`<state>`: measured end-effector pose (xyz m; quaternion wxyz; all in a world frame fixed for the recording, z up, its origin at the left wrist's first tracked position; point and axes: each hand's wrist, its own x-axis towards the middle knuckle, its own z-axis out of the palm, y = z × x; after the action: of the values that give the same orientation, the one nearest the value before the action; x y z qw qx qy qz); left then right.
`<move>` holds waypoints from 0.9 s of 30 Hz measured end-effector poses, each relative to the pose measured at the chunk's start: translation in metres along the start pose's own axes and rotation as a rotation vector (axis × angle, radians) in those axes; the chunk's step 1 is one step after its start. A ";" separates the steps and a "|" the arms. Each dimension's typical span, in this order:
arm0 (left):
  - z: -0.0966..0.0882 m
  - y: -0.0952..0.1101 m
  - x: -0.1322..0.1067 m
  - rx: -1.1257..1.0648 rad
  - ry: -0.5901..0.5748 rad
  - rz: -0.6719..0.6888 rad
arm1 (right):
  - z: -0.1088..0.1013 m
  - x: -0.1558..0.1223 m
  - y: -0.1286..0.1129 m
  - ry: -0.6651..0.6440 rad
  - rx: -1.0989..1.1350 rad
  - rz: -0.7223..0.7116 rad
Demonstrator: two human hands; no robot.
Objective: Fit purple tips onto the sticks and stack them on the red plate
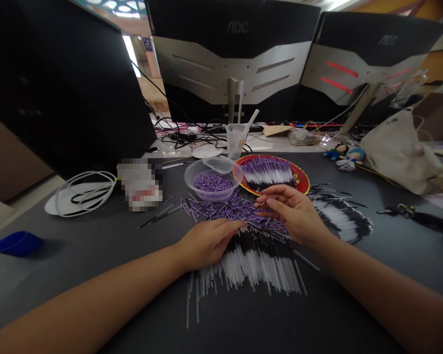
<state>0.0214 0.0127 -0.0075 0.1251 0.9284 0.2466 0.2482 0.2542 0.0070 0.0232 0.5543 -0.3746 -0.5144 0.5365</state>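
Note:
My left hand (pixel 206 242) lies palm down on a heap of thin black-and-white sticks (pixel 251 260), fingers curled over them and reaching into a pile of small purple pieces (pixel 229 207). My right hand (pixel 293 212) hovers just right of it, fingers pinched on one thin black stick that points left toward the purple pile. A clear plastic bowl (pixel 211 181) of purple pieces stands behind the pile. Beside it a red plate (pixel 301 178) carries sticks with purple ends.
Another row of black-and-white sticks (pixel 345 220) lies to the right. A clear cup (pixel 236 140) with a stirrer, monitor backs (pixel 236 54), a coiled white cable (pixel 84 191), a blue cap (pixel 17 243), a white bag (pixel 398 147) and scissors (pixel 417 214) surround the grey mat.

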 end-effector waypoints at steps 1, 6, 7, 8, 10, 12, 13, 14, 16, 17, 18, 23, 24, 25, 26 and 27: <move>0.000 0.000 0.000 -0.001 0.002 0.001 | 0.000 0.000 0.000 -0.007 -0.008 -0.004; 0.001 -0.002 -0.001 0.013 0.000 -0.010 | 0.002 -0.001 -0.001 -0.008 -0.066 -0.025; 0.001 -0.002 -0.001 0.020 0.001 -0.018 | 0.003 -0.001 -0.001 -0.005 -0.077 -0.023; 0.001 -0.001 -0.001 0.026 0.003 -0.023 | 0.004 -0.002 -0.001 -0.007 -0.087 -0.017; 0.001 0.000 0.000 0.030 0.017 -0.025 | 0.007 -0.004 0.001 -0.039 -0.110 0.004; 0.001 0.002 0.000 0.030 0.037 -0.015 | 0.010 -0.008 0.004 -0.091 -0.156 0.036; 0.001 0.002 0.000 0.030 0.045 -0.008 | 0.012 -0.010 0.006 -0.124 -0.191 0.052; 0.001 0.003 0.000 0.029 0.048 -0.004 | 0.014 -0.011 0.008 -0.160 -0.227 0.061; 0.002 0.004 -0.001 0.031 0.053 0.004 | 0.015 -0.013 0.010 -0.223 -0.294 0.039; 0.002 0.005 -0.001 0.035 0.059 0.012 | 0.014 -0.013 0.010 -0.239 -0.331 0.006; 0.002 0.005 -0.002 0.043 0.067 0.024 | 0.013 -0.013 0.009 -0.237 -0.376 -0.040; -0.001 0.003 0.000 0.078 0.157 0.001 | 0.004 -0.009 -0.005 -0.148 -0.650 -0.177; -0.002 0.002 0.001 0.067 0.189 -0.022 | 0.002 -0.008 -0.008 -0.136 -0.665 -0.180; -0.002 0.002 0.002 0.048 0.227 -0.049 | 0.001 -0.008 -0.010 -0.118 -0.666 -0.181; -0.003 0.000 0.004 0.020 0.272 -0.084 | -0.001 -0.007 -0.012 -0.092 -0.661 -0.186; -0.004 -0.001 0.005 -0.012 0.323 -0.130 | -0.002 -0.006 -0.014 -0.063 -0.658 -0.187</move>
<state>0.0230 0.0166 -0.0029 0.1053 0.8577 0.3214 0.3871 0.2602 -0.0010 0.0355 0.4346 -0.4677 -0.7088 0.2998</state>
